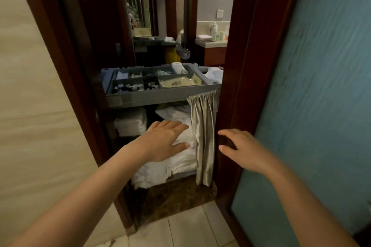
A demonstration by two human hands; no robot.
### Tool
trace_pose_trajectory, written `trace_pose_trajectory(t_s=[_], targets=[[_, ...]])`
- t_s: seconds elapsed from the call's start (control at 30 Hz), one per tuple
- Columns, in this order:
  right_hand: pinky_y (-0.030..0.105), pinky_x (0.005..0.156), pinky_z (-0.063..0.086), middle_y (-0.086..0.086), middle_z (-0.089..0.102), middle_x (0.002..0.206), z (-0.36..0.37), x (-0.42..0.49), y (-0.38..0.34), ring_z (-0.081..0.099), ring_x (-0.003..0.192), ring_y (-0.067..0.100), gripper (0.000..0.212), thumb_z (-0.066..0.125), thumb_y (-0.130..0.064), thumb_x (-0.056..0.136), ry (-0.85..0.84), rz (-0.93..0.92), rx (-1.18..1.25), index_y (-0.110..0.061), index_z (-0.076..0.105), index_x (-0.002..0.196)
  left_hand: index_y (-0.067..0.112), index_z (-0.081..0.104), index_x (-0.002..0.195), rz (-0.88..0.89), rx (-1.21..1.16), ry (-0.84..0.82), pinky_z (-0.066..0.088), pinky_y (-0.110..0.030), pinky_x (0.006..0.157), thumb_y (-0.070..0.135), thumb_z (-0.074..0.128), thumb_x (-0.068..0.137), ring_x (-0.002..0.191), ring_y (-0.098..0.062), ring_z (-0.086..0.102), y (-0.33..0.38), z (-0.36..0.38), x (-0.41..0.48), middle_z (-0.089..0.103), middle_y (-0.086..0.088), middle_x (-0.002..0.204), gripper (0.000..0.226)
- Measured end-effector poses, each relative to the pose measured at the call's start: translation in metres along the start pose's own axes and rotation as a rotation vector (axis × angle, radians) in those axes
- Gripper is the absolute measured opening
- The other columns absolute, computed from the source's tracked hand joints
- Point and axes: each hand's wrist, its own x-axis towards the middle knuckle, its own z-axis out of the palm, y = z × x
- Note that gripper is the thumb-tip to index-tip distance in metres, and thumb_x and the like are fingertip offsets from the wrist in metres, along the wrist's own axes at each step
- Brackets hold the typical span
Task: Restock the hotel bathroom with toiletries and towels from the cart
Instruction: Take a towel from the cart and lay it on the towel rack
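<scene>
Housekeeping cart [160, 97], grey, stood in the doorway and filled the opening between the jambs of the dark wood door frame [241, 66]. Its top tray was divided into compartments: small bottles [128, 87] sat in the front-left sections, pale flat packets [176, 82] lay in the large right section, and 1 toilet roll [177, 67] stood upright at the rear edge. The shelves under the tray were open. Folded towels [130, 124] were stacked at the left, and white linen [176, 114] was heaped at the right, with more of it piled on the level below. A beige curtain [203, 136] hung from the tray's front right corner, gathered to that side and reaching nearly to the floor. The left hand [162, 140] was palm down, fingers straight and close together, thumb set apart, held in front of the white linen; contact could not be told. The right hand [243, 146] was palm down, fingers loosely curved and parted, holding nothing, just right of the curtain and in front of the door frame. A frosted teal glass door [321, 106] stood at the far right and a beige wall [30, 106] at the left. Pale floor tiles [190, 226] met a dark stone threshold [176, 196] under the cart. Beyond the cart were a vanity counter [200, 43] bearing 1 folded cloth and several containers too small to identify, and a wall switch [220, 13] above it.
</scene>
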Motion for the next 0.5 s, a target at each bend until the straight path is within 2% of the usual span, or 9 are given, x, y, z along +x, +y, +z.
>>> trace_pose_trajectory(t_s=[0.23, 0.5], targets=[[0.038, 0.103, 0.039, -0.005, 0.041, 0.144, -0.011, 0.110, 0.007, 0.038, 0.130, 0.017, 0.047, 0.043, -0.037, 0.097, 0.042, -0.040, 0.018, -0.028, 0.034, 0.142, 0.031, 0.016, 0.148, -0.032, -0.001, 0.059, 0.010, -0.036, 0.115, 0.050, 0.035, 0.096, 0.143, -0.015, 0.013, -0.062, -0.013, 0.083, 0.016, 0.006, 0.156, 0.058], [0.035, 0.101, 0.039, -0.005, 0.041, 0.143, -0.006, 0.254, 0.064, 0.041, 0.127, 0.015, 0.044, 0.042, -0.034, 0.098, 0.000, -0.068, 0.098, -0.029, 0.036, 0.141, 0.032, 0.016, 0.148, -0.079, -0.060, 0.100, 0.009, -0.031, 0.113, 0.049, 0.034, 0.096, 0.142, -0.014, 0.012, -0.119, 0.000, 0.206, 0.015, 0.008, 0.156, 0.057]])
